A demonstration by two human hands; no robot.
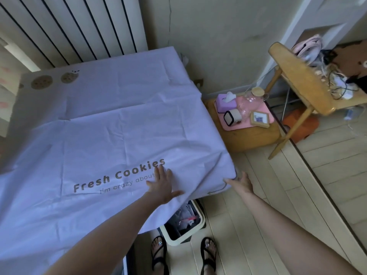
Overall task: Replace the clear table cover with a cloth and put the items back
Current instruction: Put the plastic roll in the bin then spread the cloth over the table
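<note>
A pale lavender cloth (111, 124) printed with "Fresh Cookies" lies spread over the tabletop, creased along its fold lines, with its near right corner hanging off the edge above a cream bin (183, 225) on the floor. The left hand (161, 185) reaches forward with the arm nearly straight and lies palm-down on the cloth just right of the printed words, its grip spread wide, fingers flat and thumb splayed out to the right, pinching nothing. The right hand (241, 182) is stretched out beside the tabletop's right edge at the cloth's hanging corner, palm turned down, its fingertips at the fabric's hem; whether this grip pinches the hem or only touches it cannot be told, since the cloth's edge partly hides the fingers. Both forearms are bare and run in from the lower edge of the view, the right one crossing over pale floorboards. To the right of the tabletop, on a low wooden stool (252, 135), a pink tray (238, 124) holds the set-aside items: a purple tissue box (226, 102), a clear glass jar with a wooden lid (253, 98), a small square device with a black rim (231, 116) and a small wooden picture frame (259, 118). Two feet in black sandals (158, 253) stand on the floor below.
</note>
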